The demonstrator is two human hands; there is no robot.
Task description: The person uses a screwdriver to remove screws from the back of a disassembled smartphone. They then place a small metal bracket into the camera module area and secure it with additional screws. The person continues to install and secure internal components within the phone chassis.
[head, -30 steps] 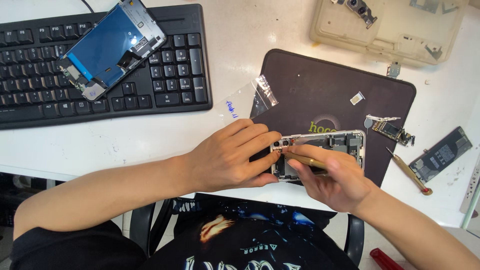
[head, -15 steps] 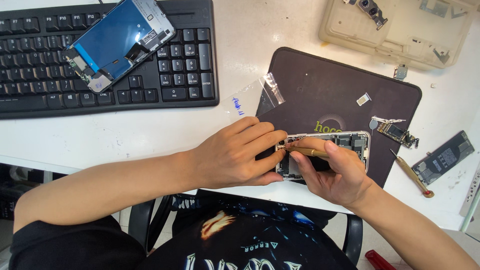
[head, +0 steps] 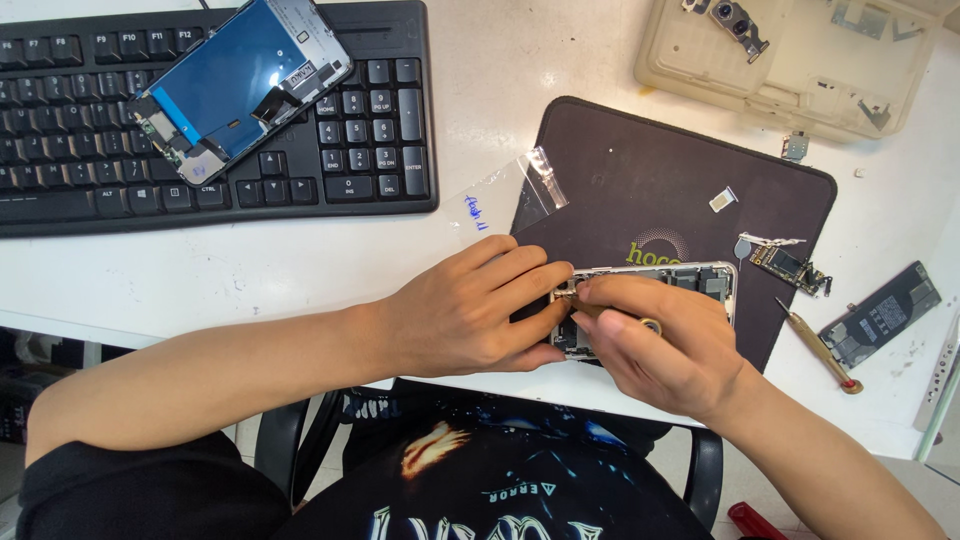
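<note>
Hands on opened phone, thin tool, possibly tweezers.

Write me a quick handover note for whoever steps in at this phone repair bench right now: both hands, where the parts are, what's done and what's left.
Left hand steadies the opened phone frame on the dark mat.
Right hand holds a thin tool at the frame's left end.
Done: screen assembly off, lying on the keyboard; small board, battery and screwdriver lie to the right.
Left: frame not yet reassembled.
</note>
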